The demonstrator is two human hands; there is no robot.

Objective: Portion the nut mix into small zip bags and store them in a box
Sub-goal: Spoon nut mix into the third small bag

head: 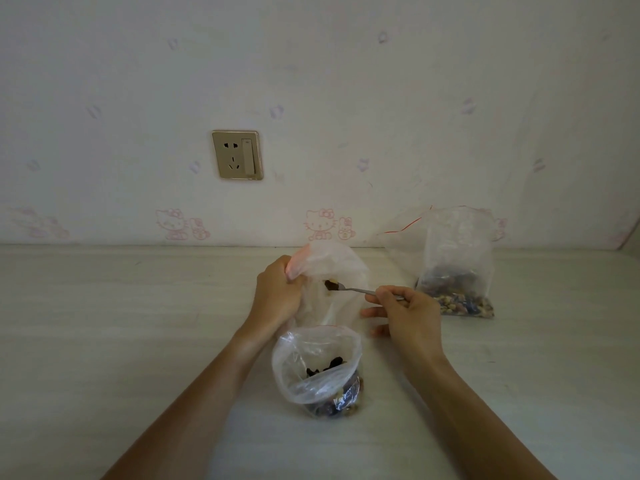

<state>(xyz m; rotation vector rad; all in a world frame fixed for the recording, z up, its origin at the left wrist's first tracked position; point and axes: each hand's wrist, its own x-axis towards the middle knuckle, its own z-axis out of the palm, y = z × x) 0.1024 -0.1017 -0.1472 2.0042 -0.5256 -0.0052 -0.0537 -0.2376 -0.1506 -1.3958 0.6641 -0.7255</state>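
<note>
Open zip bag (pixel 317 370) of dark nuts nearest, left hand (pixel 277 292) gripping clear bag (pixel 332 271), right-hand fingers (pixel 375 295) pinching loaded spoon (pixel 349 289)

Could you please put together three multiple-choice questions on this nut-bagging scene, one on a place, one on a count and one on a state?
1. Where does the bag with the red zip strip stand?
A. On the table, to the right of the hands
B. On the floor
C. Inside a box

2. How many plastic bags are in view?
A. One
B. Three
C. Five

3. What state is the spoon in?
A. Empty, lying on the table
B. Loaded with nut mix, held at the mouth of a bag
C. Stuck upright in a bowl

Answers:
1. A, it stands on the table near the wall, beyond the right hand.
2. B, the bag held by the left hand, the near open bag and the one at the right.
3. B, dark pieces sit in its bowl at the held bag.
</note>
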